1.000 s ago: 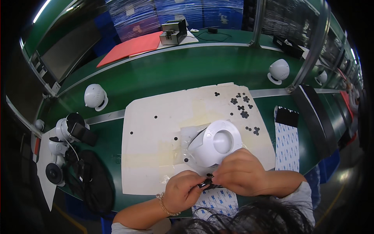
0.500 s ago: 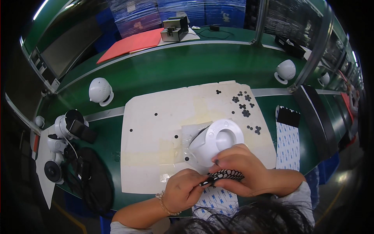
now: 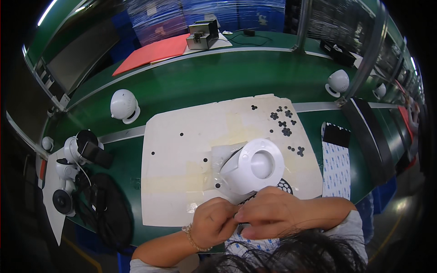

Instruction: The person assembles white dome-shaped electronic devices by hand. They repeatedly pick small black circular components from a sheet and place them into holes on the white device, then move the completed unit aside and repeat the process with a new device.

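Observation:
Both hands meet low in the middle, over a sheet of black round adhesive pads [image 3: 285,186] with a white backing printed in blue [image 3: 253,246]. My left hand [image 3: 213,221] has its fingers curled and pinched at the sheet's edge. Lying across the sheet, my right hand [image 3: 272,211] has its fingers pressed together beside the left fingertips. What its fingertips hold is hidden. The punched black part shows beyond my right knuckles. Just past my hands a white camera housing [image 3: 234,172] lies on its side, its round base ring facing up, on a translucent foam pad [image 3: 217,157].
Beneath is a pale board [image 3: 170,175], with several loose black dots and clusters [image 3: 287,132] at its right. Another backed sheet [image 3: 336,168] lies right of it. White cameras [image 3: 124,106] [image 3: 337,83] stand on the green belt [image 3: 218,73]. Cameras and a black cable [image 3: 98,195] lie left.
My right hand has come down and left to meet my left fingertips. The punched black sheet now shows beyond my right hand. Both cameras on the green belt have shifted right.

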Demonstrator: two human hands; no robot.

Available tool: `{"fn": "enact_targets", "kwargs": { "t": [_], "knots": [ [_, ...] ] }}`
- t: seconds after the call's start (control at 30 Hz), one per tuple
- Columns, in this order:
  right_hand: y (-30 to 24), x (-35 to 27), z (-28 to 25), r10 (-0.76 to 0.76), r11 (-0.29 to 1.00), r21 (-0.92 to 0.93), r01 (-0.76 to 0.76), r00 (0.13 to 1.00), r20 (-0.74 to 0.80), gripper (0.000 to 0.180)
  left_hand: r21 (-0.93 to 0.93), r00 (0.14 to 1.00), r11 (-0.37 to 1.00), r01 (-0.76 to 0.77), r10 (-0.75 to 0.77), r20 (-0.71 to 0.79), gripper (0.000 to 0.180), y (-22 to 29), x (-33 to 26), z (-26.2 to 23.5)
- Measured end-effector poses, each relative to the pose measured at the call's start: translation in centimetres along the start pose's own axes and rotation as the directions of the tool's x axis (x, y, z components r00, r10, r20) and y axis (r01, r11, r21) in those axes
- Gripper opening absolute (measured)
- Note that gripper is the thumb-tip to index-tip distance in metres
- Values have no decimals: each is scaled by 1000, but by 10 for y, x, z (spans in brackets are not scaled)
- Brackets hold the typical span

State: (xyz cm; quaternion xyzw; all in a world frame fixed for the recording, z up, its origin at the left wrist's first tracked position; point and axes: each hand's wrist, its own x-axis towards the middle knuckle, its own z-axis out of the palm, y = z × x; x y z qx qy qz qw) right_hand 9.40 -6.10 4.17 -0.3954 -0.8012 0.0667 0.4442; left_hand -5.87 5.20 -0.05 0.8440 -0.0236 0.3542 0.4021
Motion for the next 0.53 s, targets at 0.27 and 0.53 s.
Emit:
{"fn": "enact_targets", "kwargs": {
  "t": [0.27, 0.53],
  "knots": [
    [11, -17, -6, -78, 996, 41, 84, 988, -130, 34, 216, 991, 976, -26, 53, -120, 25, -1, 2, 7],
    [52, 2, -42, 621, 723, 548, -421, 743, -248, 59, 481, 986, 867, -134, 70, 148, 17, -2, -2, 7]
  ]
}}
